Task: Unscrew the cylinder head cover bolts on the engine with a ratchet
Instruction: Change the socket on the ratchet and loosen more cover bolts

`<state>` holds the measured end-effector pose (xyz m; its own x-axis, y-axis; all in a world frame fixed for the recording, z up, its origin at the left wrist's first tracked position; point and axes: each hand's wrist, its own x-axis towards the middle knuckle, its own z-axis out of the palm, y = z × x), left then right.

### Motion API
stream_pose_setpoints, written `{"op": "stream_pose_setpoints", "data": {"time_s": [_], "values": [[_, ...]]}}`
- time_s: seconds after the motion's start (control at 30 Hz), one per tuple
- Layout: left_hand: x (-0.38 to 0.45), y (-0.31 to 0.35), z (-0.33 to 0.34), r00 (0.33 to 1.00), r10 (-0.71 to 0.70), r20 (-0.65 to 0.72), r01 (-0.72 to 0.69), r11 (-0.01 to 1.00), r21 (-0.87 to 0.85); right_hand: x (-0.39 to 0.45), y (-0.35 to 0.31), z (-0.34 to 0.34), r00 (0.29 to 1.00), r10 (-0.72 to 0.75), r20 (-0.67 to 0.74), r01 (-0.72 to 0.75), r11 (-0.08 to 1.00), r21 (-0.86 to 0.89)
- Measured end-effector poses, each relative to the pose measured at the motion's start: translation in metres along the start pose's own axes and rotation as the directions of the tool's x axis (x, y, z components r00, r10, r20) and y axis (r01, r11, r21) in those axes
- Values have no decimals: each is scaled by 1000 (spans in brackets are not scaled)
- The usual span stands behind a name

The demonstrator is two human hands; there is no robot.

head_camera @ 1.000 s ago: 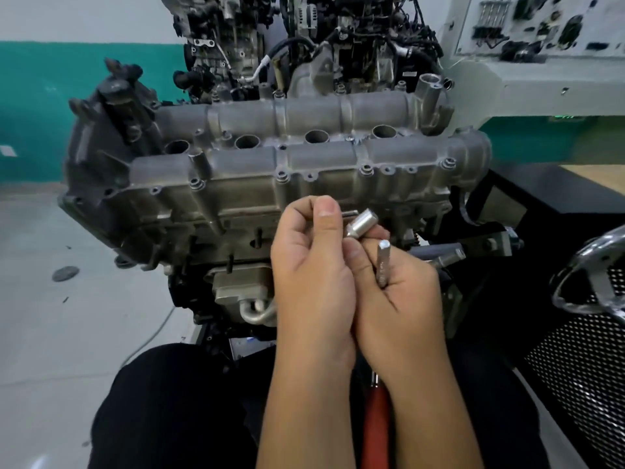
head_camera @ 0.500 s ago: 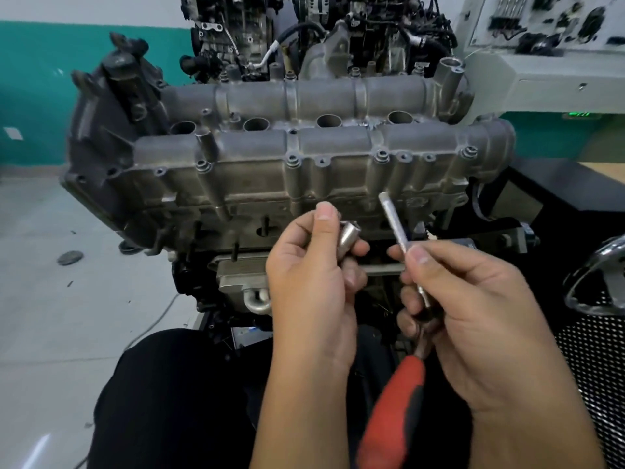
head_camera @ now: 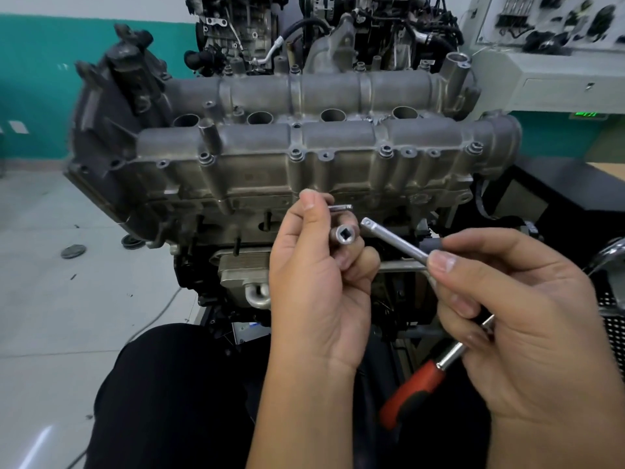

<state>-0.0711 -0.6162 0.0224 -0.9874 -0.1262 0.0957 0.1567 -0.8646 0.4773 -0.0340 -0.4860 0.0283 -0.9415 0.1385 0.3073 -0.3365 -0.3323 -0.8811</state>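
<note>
Holding a socket (head_camera: 344, 235) pinched in curled fingers, the left hand (head_camera: 318, 286) turns its square hole toward the extension bar (head_camera: 392, 241). The right hand (head_camera: 527, 319) grips that bar and the red-handled ratchet (head_camera: 414, 390), tip just beside the socket, below the bolted cylinder head cover (head_camera: 338, 164).

Grey floor (head_camera: 50, 299) w/ disc (head_camera: 73, 251) (dark)

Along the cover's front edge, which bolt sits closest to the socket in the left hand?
The bolt just left of centre on the cover's front edge: it sits almost straight above the socket held by the left hand; the other bolts lie farther off to either side.
</note>
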Motion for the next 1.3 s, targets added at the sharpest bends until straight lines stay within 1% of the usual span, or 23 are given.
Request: {"op": "stream_pose_setpoints", "data": {"time_s": [0.17,0.3,0.4,0.5,0.57,0.63,0.7,0.77,0.87,1.0,1.03,1.1,1.13,1.17,1.23,1.27,1.3], "values": [[-3,-3,0,999,51,-13,-49,992,113,-4,-2,1,998,-40,42,41,999,-32],[-5,-6,-4,987,163,-3,-157,953,259,-7,-5,0,1000,-1,30,3,998,-70],[-5,-6,-8,956,290,33,-278,869,410,-9,-8,-4,1000,14,18,-11,985,-173],[-3,-4,-12,912,393,118,-389,735,555,-11,-10,-9,1000,14,10,-10,966,-258],[-2,-3,-13,898,401,182,-421,662,619,-12,-11,-12,1000,11,29,-3,959,-283],[0,-2,-14,893,393,219,-434,621,652,-12,-12,-14,998,-9,55,27,942,-334],[3,-2,-16,898,382,221,-418,577,702,-13,-12,-13,995,-55,81,85,903,-422],[5,-4,-18,916,346,204,-374,548,748,-13,-12,-9,985,-137,109,174,823,-541],[6,-6,-18,943,301,143,-305,606,735,-12,-9,-3,946,-282,159,311,653,-691],[8,-5,-18,960,249,130,-266,657,705,-10,-9,0,901,-372,223,399,513,-760],[8,-5,-17,960,242,140,-269,667,695,-10,-11,-1,899,-371,232,404,500,-766],[5,-4,-16,958,240,159,-284,708,646,-10,-13,-4,910,-347,227,391,539,-746],[2,-2,-17,956,248,159,-293,737,610,-12,-12,-7,919,-335,209,377,588,-715],[1,1,-17,950,274,150,-309,750,585,-13,-12,-10,936,-309,169,341,674,-655],[1,13,-23,926,358,121,-356,719,597,-13,-8,-15,966,-250,61,249,853,-460],[2,19,-26,915,386,116,-373,703,605,-13,-4,-20,973,-230,6,216,907,-361],[2,24,-28,912,391,124,-383,701,601,-13,-2,-24,977,-212,-28,196,940,-281]]}}
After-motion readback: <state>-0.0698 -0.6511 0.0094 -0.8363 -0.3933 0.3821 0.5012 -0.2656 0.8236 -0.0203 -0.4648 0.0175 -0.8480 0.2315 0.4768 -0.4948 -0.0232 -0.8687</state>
